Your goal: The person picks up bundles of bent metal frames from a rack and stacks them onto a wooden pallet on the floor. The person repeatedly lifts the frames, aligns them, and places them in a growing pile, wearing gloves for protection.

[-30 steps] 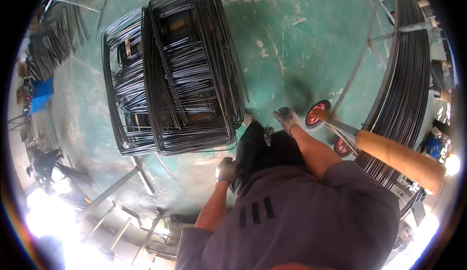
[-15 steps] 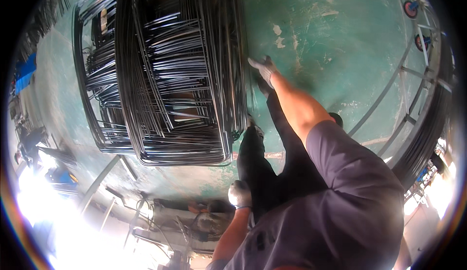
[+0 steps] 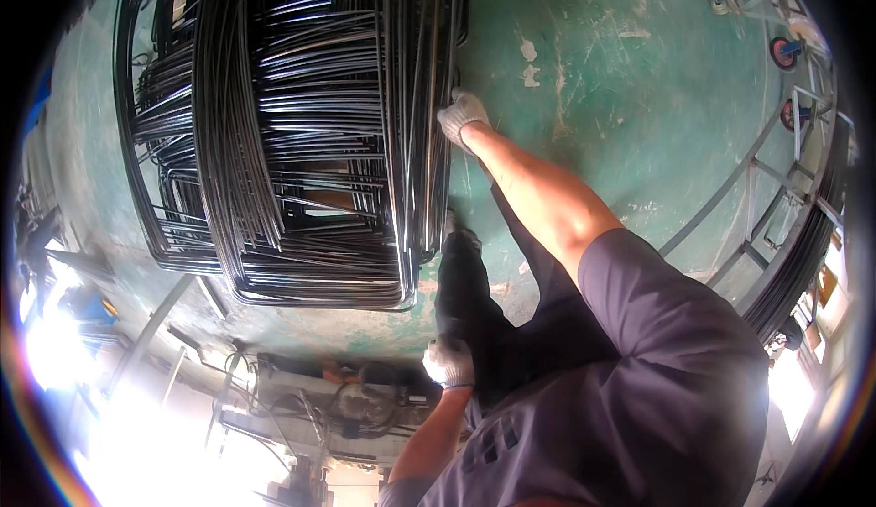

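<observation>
Head view: we stand over a stack of bent black steel rods [image 3: 301,133] lying flat on the green floor [image 3: 620,69], its long axis running away from us. Our gloved left hand [image 3: 449,362] hangs loosely curled, holding nothing; our right hand [image 3: 463,116], nearer, pinches the stack's right edge.
</observation>
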{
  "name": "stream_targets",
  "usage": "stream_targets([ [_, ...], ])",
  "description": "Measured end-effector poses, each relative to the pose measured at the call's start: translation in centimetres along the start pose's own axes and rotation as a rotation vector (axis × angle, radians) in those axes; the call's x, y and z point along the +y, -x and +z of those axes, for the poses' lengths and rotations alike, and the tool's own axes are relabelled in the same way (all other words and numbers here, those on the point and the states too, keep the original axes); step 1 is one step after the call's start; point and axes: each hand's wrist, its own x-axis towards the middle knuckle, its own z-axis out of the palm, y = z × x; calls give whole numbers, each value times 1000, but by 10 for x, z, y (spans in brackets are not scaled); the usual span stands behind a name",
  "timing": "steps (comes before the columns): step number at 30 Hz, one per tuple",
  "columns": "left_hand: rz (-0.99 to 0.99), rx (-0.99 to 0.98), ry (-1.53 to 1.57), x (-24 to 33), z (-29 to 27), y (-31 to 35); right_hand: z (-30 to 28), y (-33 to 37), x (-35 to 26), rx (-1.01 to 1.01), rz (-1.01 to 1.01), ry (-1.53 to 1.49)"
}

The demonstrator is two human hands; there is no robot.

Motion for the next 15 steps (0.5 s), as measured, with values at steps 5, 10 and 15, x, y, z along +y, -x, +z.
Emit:
stream_targets([
  [5, 15, -54, -9, -15, -1, -6, 25, -38, 27, -161, -96, -179],
  [10, 12, -52, 106, 1, -6, -9, 8, 18, 28, 194, 577, -1365],
  [15, 37, -69, 3, -6, 7, -14, 14, 8, 25, 206, 595, -1424],
])
